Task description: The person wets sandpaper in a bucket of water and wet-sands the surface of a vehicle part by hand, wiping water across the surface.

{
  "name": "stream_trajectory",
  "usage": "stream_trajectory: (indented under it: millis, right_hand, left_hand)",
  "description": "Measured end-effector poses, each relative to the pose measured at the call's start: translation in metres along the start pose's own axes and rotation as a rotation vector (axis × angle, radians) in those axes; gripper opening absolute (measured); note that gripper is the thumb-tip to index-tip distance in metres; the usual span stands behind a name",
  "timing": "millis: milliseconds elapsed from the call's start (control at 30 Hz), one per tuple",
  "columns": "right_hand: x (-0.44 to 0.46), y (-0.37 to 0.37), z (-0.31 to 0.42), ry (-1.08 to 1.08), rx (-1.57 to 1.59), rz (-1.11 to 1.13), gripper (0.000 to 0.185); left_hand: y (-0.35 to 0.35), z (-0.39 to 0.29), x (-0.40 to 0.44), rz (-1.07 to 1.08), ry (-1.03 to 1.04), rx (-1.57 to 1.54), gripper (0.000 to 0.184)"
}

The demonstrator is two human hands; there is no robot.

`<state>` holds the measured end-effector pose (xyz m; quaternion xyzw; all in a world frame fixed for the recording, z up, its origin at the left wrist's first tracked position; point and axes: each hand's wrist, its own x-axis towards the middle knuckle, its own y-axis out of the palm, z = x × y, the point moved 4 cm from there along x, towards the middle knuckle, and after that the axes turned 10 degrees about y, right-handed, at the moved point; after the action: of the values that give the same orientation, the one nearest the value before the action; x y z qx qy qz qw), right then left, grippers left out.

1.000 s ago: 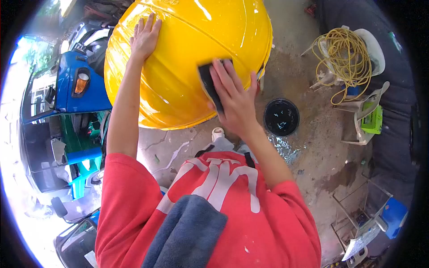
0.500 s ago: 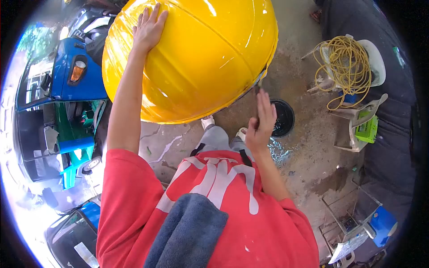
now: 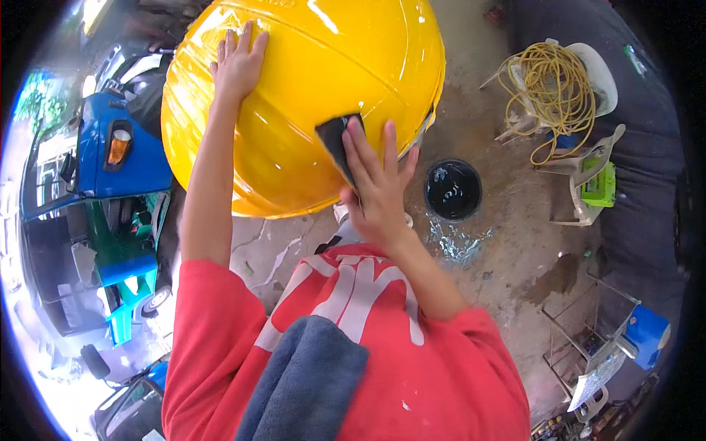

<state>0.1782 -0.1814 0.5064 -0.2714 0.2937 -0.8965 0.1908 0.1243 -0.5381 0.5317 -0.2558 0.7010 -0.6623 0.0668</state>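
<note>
A large glossy yellow vehicle body panel [image 3: 294, 95] fills the top of the head view. My left hand [image 3: 240, 65] lies flat on its upper left part, fingers apart. Over the panel's lower right part is my right hand [image 3: 373, 176], holding a dark sheet of sandpaper [image 3: 334, 140] under its fingers. The sheet is against or just above the yellow surface; I cannot tell which. A black bucket [image 3: 453, 192] of dark water stands on the floor, right of my right hand. A dark blue towel [image 3: 312, 382] hangs over my red shirt.
Coiled yellow hose [image 3: 555, 92] rests on a white chair [image 3: 594, 73] at the right. Below are a broken plastic chair [image 3: 588, 173], a green crate [image 3: 599, 185] and a metal frame [image 3: 566, 331]. A blue vehicle [image 3: 110, 162] stands at the left. Wet concrete floor [image 3: 507, 242] lies between.
My right hand has moved from near the bucket, up and left, onto the panel with the dark sheet. My left hand stays on the panel. The view has shifted slightly.
</note>
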Motion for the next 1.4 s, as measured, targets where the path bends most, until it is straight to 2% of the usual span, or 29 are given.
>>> stream_trajectory:
  millis: [33, 100, 167, 200, 233, 300, 333, 433, 467, 500, 567, 700, 767, 867, 933, 1000, 1033, 1100, 1133, 1200, 1233, 1300, 1400]
  right_hand:
    - [-0.005, 0.002, 0.004, -0.023, -0.043, 0.074, 0.069]
    - [0.021, -0.001, -0.010, -0.035, -0.149, 0.066, 0.070]
    - [0.044, -0.008, -0.016, 0.008, -0.106, -0.038, 0.066]
    - [0.031, -0.004, -0.009, 0.041, 0.014, 0.002, 0.059]
    - [0.016, -0.005, -0.004, 0.027, 0.003, -0.004, 0.059]
    - [-0.006, 0.000, 0.003, -0.034, -0.078, 0.120, 0.058]
    - [0.009, -0.007, 0.000, -0.057, -0.155, 0.101, 0.057]
    - [0.058, -0.011, -0.012, 0.001, -0.134, 0.012, 0.063]
    - [0.049, -0.011, -0.003, 0.029, -0.002, 0.018, 0.061]
    - [0.030, -0.015, -0.001, 0.020, -0.010, 0.010, 0.061]
    - [-0.006, -0.013, -0.008, -0.021, -0.093, 0.120, 0.059]
    - [0.067, -0.019, -0.016, -0.107, -0.167, 0.081, 0.061]
    - [0.061, -0.025, -0.028, -0.137, -0.126, 0.101, 0.062]
    - [0.020, -0.027, -0.071, -0.251, -0.092, 0.160, 0.060]
    - [0.053, -0.027, -0.050, -0.296, -0.108, 0.165, 0.062]
    - [0.082, -0.022, -0.037, -0.350, -0.179, 0.176, 0.064]
    - [0.074, -0.025, -0.043, -0.342, -0.170, 0.177, 0.064]
    - [0.050, -0.037, -0.066, -0.347, -0.127, 0.200, 0.060]
    - [0.043, -0.043, -0.068, -0.341, -0.111, 0.198, 0.060]
    - [0.059, -0.038, -0.059, -0.365, -0.140, 0.204, 0.060]
    - [0.071, -0.037, -0.049, -0.371, -0.178, 0.204, 0.060]
    - [0.078, -0.033, -0.046, -0.385, -0.185, 0.199, 0.061]
    - [0.054, -0.043, -0.063, -0.384, -0.147, 0.231, 0.060]
  left_hand:
    - [0.001, 0.003, 0.005, -0.007, 0.001, -0.007, 0.072]
    - [0.010, 0.008, 0.005, 0.015, 0.037, 0.055, 0.073]
    - [-0.001, -0.008, -0.007, 0.013, 0.001, -0.021, 0.073]
    - [-0.010, -0.014, -0.007, -0.020, -0.035, -0.088, 0.073]
    - [-0.011, -0.015, -0.007, -0.035, -0.035, -0.099, 0.073]
    - [-0.005, -0.013, -0.010, -0.045, -0.033, -0.050, 0.074]
    - [-0.006, -0.014, -0.010, -0.046, -0.035, -0.057, 0.073]
    - [-0.008, -0.014, -0.005, -0.008, -0.003, -0.012, 0.073]
    - [-0.010, -0.017, -0.007, -0.029, -0.034, -0.052, 0.073]
    - [-0.013, -0.019, -0.009, -0.042, -0.031, -0.060, 0.073]
    - [-0.009, -0.019, -0.012, -0.054, -0.030, -0.039, 0.073]
    - [0.013, 0.006, -0.004, -0.017, 0.039, 0.071, 0.073]
    - [0.014, 0.010, 0.003, -0.040, 0.087, 0.082, 0.072]
    - [0.008, 0.002, 0.002, -0.040, 0.034, 0.055, 0.071]
    - [0.017, 0.015, 0.000, -0.017, 0.040, 0.099, 0.071]
    - [0.017, 0.025, 0.000, -0.087, 0.299, 0.352, 0.045]
    - [0.022, 0.037, 0.005, -0.078, 0.304, 0.358, 0.045]
    - [0.030, 0.044, 0.007, -0.212, 0.522, 0.348, 0.045]
    - [0.023, 0.035, 0.005, -0.222, 0.504, 0.350, 0.045]
    - [0.016, 0.021, 0.000, -0.046, 0.260, 0.340, 0.046]
    - [0.009, 0.010, -0.003, -0.036, 0.261, 0.346, 0.046]
    - [-0.003, -0.001, -0.005, 0.010, 0.095, 0.024, 0.057]
    - [-0.008, -0.012, -0.011, -0.030, 0.069, 0.046, 0.053]
